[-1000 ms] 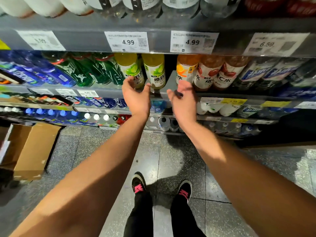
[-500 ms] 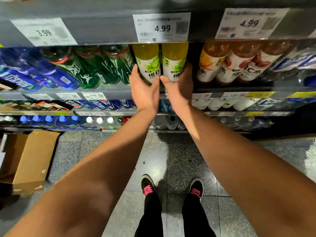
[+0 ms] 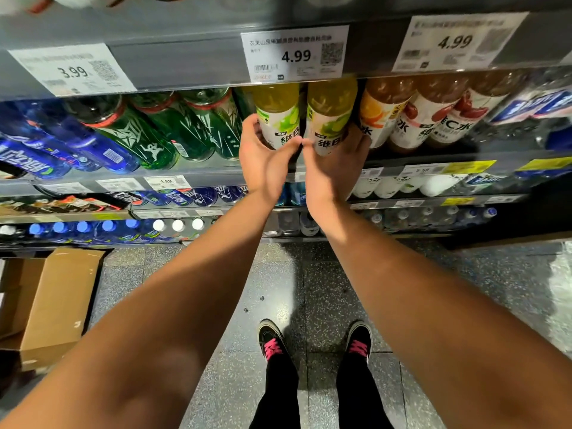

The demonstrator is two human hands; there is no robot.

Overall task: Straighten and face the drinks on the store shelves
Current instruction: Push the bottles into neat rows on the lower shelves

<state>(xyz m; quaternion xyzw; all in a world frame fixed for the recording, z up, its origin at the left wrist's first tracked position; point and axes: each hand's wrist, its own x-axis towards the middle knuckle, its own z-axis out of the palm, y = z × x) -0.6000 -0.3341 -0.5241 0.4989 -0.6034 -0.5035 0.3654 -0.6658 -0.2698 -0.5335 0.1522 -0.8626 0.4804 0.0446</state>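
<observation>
Head view: the left hand (image 3: pixel 263 156) curls round the left lime bottle (image 3: pixel 276 114) and the right hand (image 3: pixel 332 168) round the right lime bottle (image 3: pixel 329 116), both on the middle shelf (image 3: pixel 198 178). Best turn each until its label faces out. The upper shelf (image 3: pixel 185 61) overhangs closely; the orange bottle (image 3: pixel 382 114) touches alongside.

Dark speckled stone floor tiles (image 3: pixel 325 283), glossy under overhead light. Open cardboard box (image 3: pixel 58 305) on floor at left. Grey metal shelf rail (image 3: pixel 185 57) overhead, carrying white price tags (image 3: pixel 295 54).
</observation>
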